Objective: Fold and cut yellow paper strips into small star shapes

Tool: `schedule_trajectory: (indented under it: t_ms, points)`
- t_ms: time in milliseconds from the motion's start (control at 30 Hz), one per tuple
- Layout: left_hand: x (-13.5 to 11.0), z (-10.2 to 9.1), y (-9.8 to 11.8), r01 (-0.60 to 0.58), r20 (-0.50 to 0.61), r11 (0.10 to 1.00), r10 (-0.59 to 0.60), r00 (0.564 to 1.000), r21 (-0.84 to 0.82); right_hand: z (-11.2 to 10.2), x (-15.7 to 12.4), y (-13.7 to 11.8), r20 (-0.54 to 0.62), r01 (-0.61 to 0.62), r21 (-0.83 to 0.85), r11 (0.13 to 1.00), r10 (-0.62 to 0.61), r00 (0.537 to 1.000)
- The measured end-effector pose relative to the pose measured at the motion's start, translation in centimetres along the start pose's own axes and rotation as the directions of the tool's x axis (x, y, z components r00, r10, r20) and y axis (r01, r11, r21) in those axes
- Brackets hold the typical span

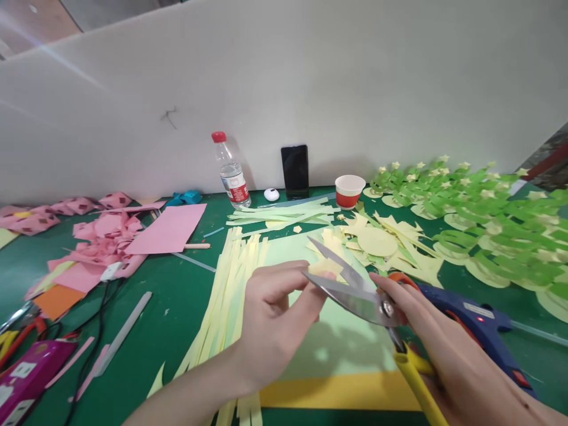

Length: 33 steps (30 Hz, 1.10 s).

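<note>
two things in hand, above the desk: a pale yellow paper piece in the narrow grip of the left hand, and wide-open scissors in the right hand. for the paper, likely light, bendy and easy to rip, so best to pinch by an edge. seemingly water in the capped bottle; cannot see into the paper cup.

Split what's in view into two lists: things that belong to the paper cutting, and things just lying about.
Likely part of the cutting:
- scissors in the right hand
- pale yellow paper piece at the left hand

Apparently just lying about:
- red-capped bottle
- black phone
- paper cup
</note>
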<state>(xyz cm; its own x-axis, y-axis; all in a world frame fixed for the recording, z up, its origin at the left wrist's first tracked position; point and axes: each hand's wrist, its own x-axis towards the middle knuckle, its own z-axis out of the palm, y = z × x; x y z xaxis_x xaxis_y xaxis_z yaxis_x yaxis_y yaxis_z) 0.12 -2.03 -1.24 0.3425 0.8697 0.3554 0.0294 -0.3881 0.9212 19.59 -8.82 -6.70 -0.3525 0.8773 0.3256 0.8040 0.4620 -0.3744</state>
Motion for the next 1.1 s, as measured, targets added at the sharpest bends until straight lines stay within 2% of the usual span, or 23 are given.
schedule_trajectory:
  t_ms: [167,367,533,700,933,1100]
  points:
    - [-0.1,0.1,0.0,-0.011,-0.010,1.000,0.011,1.000,0.019,-0.1,0.2,-0.3,0.008,-0.004,0.013,1.000,0.004,1.000]
    - [0.0,0.1,0.2,-0.015,-0.002,0.999,0.016,1.000,0.035,-0.3,0.8,-0.7,-0.058,0.055,-0.009,0.998,-0.055,0.997]
    - [0.2,0.2,0.5,-0.079,0.010,0.997,0.079,0.997,0.017,-0.5,1.3,-0.9,-0.160,0.088,-0.041,0.995,-0.093,0.983]
    - [0.2,0.3,0.4,-0.090,0.009,0.996,0.090,0.996,-0.015,-0.5,1.6,-1.2,-0.168,0.099,-0.073,0.992,-0.110,0.980]
    - [0.2,0.3,0.3,-0.069,-0.002,0.998,0.069,0.998,-0.006,-0.3,1.6,-1.2,-0.192,0.117,-0.097,0.988,-0.134,0.972]
    - [-0.1,0.2,-0.2,-0.027,0.009,0.996,0.028,1.000,-0.090,-0.6,1.8,-1.4,-0.183,0.139,-0.073,0.988,-0.150,0.972]
